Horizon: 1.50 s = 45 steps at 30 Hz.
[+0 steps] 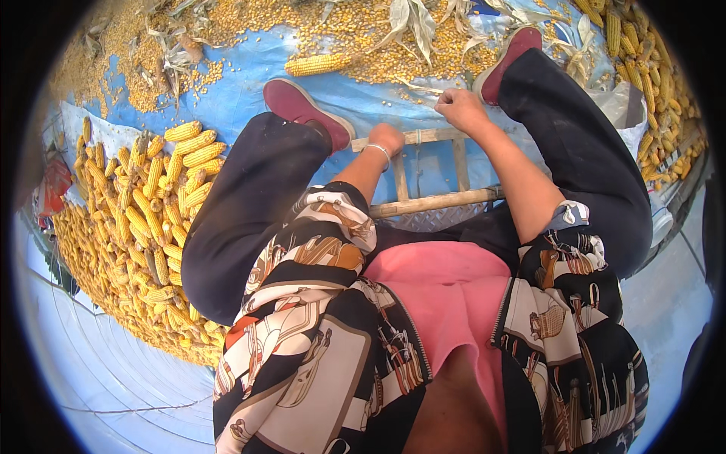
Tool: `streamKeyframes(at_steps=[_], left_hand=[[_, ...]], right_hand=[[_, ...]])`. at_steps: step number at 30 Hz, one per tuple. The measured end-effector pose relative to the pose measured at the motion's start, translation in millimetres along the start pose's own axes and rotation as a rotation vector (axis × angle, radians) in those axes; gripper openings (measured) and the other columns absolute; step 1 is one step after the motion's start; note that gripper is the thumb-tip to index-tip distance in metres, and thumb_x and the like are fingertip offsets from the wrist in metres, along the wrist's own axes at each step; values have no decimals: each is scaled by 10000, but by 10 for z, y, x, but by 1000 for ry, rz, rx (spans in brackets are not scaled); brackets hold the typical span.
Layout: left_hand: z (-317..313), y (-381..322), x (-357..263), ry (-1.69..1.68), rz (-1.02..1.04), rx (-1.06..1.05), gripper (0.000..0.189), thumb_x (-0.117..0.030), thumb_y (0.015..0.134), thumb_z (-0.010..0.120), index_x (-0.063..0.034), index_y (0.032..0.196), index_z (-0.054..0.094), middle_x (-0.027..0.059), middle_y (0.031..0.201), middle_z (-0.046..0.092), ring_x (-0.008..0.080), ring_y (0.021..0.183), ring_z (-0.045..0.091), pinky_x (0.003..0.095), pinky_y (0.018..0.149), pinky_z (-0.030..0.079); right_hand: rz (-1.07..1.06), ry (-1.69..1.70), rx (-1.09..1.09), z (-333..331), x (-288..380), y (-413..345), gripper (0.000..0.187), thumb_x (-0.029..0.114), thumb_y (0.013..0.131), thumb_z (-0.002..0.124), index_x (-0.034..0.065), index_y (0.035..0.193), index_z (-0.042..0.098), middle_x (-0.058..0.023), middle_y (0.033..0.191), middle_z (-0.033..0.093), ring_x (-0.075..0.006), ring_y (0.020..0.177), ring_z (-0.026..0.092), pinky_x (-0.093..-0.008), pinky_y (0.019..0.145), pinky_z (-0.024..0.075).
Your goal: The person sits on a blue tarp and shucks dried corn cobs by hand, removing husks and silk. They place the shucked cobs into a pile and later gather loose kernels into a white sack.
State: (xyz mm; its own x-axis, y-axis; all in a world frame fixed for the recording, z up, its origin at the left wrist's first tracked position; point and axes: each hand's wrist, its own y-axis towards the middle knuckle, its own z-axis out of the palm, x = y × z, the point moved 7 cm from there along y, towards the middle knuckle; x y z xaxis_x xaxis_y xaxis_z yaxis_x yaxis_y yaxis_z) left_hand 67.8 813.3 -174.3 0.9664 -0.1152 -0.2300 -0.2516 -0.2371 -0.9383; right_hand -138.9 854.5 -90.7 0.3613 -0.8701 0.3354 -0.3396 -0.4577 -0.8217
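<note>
My left hand point(387, 139), with a bracelet at the wrist, is closed around the far bar of a wooden frame point(437, 135) between my legs. Farther forward and to the right, my right hand point(462, 109) has its fingers curled together. The end of a dry strip of corn husk point(418, 87) meets these fingertips; whether they pinch it is unclear. Beyond my left hand, a yellow corn cob point(319, 64) lies at the edge of loose corn kernels point(368, 48). Under the frame's near bar shows a patterned metal-looking surface point(442, 218).
A large heap of corn cobs point(142, 227) rises at my left, and another heap point(652, 85) lies at the far right. Dry husks point(411, 22) are scattered over the kernels. Blue sheeting point(244, 102) covers the ground. A pale plastic bag point(618, 105) sits beside my right leg.
</note>
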Motion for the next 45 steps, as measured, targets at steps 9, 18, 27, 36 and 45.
streamKeyframes(at_steps=[9, 18, 27, 36, 45], left_hand=[[-172, 62, -137, 182, 98, -4, 387, -369, 813, 659, 13, 809, 723, 221, 857, 693, 375, 865, 673, 424, 794, 520], [-166, -74, -106, 327, 264, 83, 331, -272, 850, 694, -12, 647, 674, 107, 633, 631, 167, 526, 590, 332, 454, 440], [-621, -650, 178, -346, -71, 286, 219, -220, 921, 608, -26, 852, 683, 24, 674, 593, 121, 523, 503, 297, 478, 434], [662, -658, 872, -346, -364, 344, 282, -171, 942, 514, -37, 699, 565, 48, 607, 546, 164, 452, 479, 325, 407, 405], [771, -681, 786, -748, -446, 544, 222, -129, 937, 493, -68, 733, 555, 31, 607, 503, 135, 463, 442, 293, 393, 351]], right_hand=[[-33, 19, -1, 149, 54, 6, 173, 218, 757, 703, 67, 841, 716, -124, 815, 700, -237, 774, 666, -355, 733, 514], [1, 27, 470, 920, -426, -79, 32, 7, 700, 663, 19, 714, 690, -59, 652, 645, -150, 572, 606, -306, 556, 512], [84, 89, 544, 1030, -260, -290, 55, 42, 752, 647, 54, 728, 695, -40, 657, 638, -134, 555, 584, -287, 511, 483], [111, -104, 879, 1659, -366, -643, 419, 129, 910, 559, 171, 1327, 551, -63, 1109, 646, -170, 833, 666, -380, 614, 532], [348, 341, 822, 2065, -435, -596, 431, 157, 932, 534, 174, 1361, 493, -9, 1131, 625, -141, 844, 633, -346, 598, 514]])
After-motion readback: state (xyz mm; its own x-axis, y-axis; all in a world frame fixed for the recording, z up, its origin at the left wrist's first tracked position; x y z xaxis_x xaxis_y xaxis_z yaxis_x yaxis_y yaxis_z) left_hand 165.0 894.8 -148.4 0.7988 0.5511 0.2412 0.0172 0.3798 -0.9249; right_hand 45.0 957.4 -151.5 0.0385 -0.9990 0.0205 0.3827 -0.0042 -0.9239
